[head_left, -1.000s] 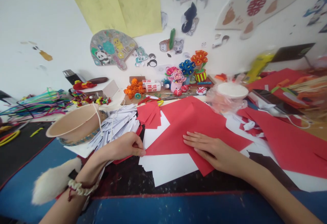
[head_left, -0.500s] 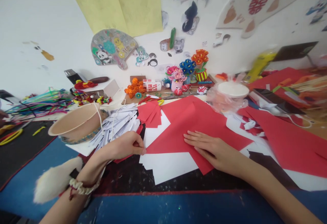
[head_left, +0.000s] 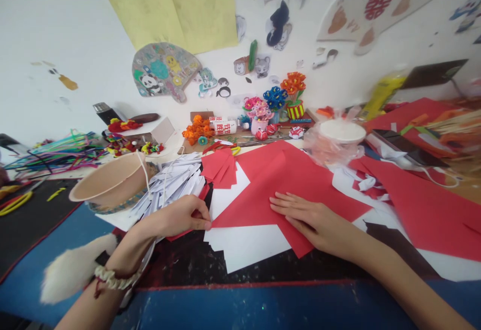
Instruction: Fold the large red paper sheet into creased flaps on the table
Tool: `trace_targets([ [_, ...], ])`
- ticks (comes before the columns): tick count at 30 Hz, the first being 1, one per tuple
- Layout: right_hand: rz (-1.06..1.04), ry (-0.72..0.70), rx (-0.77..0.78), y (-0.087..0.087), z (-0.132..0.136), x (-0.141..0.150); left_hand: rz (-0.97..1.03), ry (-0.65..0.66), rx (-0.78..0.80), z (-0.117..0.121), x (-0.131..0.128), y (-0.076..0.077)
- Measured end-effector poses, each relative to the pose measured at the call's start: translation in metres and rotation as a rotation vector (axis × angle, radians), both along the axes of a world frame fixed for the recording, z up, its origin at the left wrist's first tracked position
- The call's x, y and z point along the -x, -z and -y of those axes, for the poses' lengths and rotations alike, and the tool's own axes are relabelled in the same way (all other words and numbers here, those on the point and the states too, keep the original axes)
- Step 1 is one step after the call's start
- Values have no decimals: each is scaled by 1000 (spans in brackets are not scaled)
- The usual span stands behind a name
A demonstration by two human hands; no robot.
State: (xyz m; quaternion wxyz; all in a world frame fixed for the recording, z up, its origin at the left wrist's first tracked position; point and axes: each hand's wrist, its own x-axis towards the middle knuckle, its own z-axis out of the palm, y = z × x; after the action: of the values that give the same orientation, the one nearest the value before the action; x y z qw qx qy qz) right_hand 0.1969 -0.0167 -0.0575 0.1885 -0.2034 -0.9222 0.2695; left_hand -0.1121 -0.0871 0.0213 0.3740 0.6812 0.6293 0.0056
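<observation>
A large sheet of red paper (head_left: 259,194), partly folded over on itself, lies in the middle of the table. My left hand (head_left: 184,217) is pinched closed at its left corner. Flat on the sheet's front part rests my right hand (head_left: 306,214), fingers stretched out and side by side. Under the red sheet, white paper (head_left: 248,247) with a stepped left edge sticks out toward me. Several small red paper pieces (head_left: 220,168) are piled just behind my left hand, near scissors with yellow handles (head_left: 236,151).
Left stand a beige bowl (head_left: 112,179) and a heap of white paper strips (head_left: 176,177). More red paper (head_left: 432,209) lies right, below a white round lid (head_left: 341,132) in plastic wrap. Handmade flowers (head_left: 276,99) line the back. A white furry thing (head_left: 77,270) lies by my left forearm.
Both hands keep nearly the same place on the red paper, the right one still lying flat. Only a slight shift of the view and of my left forearm shows.
</observation>
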Motion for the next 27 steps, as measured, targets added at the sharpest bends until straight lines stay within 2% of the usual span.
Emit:
trace_targets([
  [10, 30, 21, -19, 1, 0, 0, -42, 45, -46, 3, -8, -6],
  [19, 30, 21, -19, 1, 0, 0, -82, -3, -148, -1, -1, 4],
  [27, 53, 19, -21, 0, 1, -1, -80, 11, -115, -5, -7, 6],
])
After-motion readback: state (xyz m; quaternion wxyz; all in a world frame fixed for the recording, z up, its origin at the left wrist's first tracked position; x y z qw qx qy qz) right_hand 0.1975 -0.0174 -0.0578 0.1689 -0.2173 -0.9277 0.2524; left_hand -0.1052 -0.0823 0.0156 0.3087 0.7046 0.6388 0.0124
